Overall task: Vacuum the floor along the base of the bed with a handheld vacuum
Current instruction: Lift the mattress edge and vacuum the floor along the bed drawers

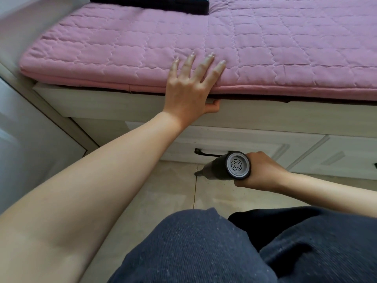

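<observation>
A black handheld vacuum [228, 166] with a round grey vented rear cap lies low over the beige tiled floor [175, 193]. Its nozzle tip touches the floor just in front of the bed's base [265, 144]. My right hand [263, 172] is wrapped around the vacuum's body from the right. My left hand [191, 86] rests flat on the edge of the pink quilted mattress pad [142, 48], fingers spread on top and thumb hooked under the pad's edge against the white wooden bed frame [102, 103].
The bed base has white drawer fronts with a dark handle [206, 153] right behind the vacuum. A black flat object [151, 3] lies at the far edge of the bed. A white wall or cabinet [30, 129] stands to the left. My knees in dark trousers [224, 252] fill the foreground.
</observation>
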A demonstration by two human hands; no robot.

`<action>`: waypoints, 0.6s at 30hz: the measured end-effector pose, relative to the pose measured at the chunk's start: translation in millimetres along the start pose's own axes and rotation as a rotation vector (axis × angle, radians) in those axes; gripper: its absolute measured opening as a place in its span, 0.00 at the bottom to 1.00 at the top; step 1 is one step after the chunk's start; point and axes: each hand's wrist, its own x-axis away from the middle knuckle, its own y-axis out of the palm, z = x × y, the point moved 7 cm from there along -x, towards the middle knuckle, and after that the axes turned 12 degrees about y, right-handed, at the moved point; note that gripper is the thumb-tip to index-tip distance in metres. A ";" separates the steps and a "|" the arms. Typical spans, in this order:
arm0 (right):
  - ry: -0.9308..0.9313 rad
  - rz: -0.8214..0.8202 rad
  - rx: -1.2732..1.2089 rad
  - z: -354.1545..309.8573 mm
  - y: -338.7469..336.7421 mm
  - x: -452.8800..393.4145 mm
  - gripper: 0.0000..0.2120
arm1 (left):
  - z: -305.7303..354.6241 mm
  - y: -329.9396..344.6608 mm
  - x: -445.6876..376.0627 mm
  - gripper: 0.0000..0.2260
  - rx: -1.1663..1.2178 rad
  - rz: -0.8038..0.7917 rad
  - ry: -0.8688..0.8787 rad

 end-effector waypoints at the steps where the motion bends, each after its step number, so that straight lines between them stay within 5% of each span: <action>1: -0.006 -0.002 0.003 -1.2 0.8 0.5 0.11 | 0.1 -0.1 1.7 0.35 0.006 0.017 -0.009; 18: -0.046 0.000 0.027 -23.6 18.6 -7.4 0.19 | 0.3 3.9 6.2 0.33 0.001 0.084 -0.025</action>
